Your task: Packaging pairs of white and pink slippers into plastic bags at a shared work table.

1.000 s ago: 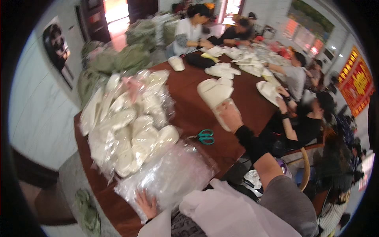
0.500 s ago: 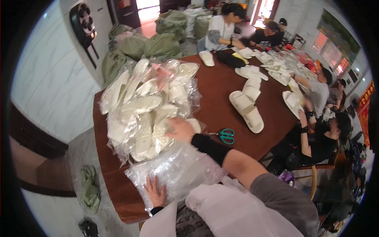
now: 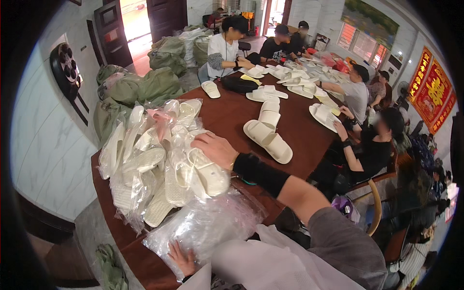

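Note:
My right hand (image 3: 215,149) is curled over the upper edge of a pair of cream slippers (image 3: 212,178) in a clear bag, at the right side of the pile. Its fingertips are partly hidden by the slippers and plastic. More bagged slippers (image 3: 145,159) lie heaped to the left, a pink one (image 3: 162,121) among them. My left hand (image 3: 182,258) rests with spread fingers on a stack of clear plastic bags (image 3: 198,227) at the table's near edge. Under my right wrist, just a bit of the scissors' teal handle (image 3: 249,182) shows.
Unbagged cream slippers (image 3: 268,137) lie along the middle of the brown table (image 3: 217,116). A black pouch (image 3: 240,83) sits farther back. Several people work around the far and right sides. Green sacks (image 3: 145,87) stand behind the pile, and a wooden chair (image 3: 374,208) is at the right.
My right hand has closed over a bagged slipper pair, which now stands raised and tilted on the pile. My left hand stays on the plastic bags. The view has swung right.

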The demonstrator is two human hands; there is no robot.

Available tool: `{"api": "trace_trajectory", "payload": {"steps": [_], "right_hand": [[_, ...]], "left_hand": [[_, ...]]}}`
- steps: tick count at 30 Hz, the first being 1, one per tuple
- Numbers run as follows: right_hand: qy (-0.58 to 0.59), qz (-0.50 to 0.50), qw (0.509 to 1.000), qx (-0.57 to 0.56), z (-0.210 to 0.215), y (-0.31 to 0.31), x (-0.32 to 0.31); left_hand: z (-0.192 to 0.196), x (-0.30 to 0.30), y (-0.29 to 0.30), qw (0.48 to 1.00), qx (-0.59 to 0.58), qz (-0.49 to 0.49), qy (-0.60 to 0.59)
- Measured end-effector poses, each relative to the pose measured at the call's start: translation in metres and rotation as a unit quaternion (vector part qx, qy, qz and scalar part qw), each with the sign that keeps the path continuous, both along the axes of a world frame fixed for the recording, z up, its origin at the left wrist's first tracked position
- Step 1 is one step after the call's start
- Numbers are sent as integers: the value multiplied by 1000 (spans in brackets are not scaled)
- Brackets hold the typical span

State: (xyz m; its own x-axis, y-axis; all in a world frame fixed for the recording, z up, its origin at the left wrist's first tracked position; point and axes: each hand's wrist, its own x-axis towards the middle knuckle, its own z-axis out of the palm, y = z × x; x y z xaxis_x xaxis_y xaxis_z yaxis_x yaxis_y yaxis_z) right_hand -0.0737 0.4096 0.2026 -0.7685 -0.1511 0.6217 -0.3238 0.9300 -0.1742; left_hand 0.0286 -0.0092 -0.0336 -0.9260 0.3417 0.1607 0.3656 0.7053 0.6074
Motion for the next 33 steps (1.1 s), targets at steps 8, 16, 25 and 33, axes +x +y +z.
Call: {"api": "trace_trajectory", "payload": {"steps": [8, 16, 25, 33], "right_hand": [[95, 451, 833, 307, 23, -43, 34], [6, 595, 787, 164, -65, -144, 7], [-222, -35, 898, -379, -42, -42, 91], [-571, -10, 622, -536, -142, -10, 175]], "left_hand": [[1, -17, -15, 987, 93, -32, -127], [-29, -20, -44, 962, 215, 27, -165], [86, 7, 3, 981, 51, 122, 145], [53, 32, -12, 974, 130, 149, -112]]}}
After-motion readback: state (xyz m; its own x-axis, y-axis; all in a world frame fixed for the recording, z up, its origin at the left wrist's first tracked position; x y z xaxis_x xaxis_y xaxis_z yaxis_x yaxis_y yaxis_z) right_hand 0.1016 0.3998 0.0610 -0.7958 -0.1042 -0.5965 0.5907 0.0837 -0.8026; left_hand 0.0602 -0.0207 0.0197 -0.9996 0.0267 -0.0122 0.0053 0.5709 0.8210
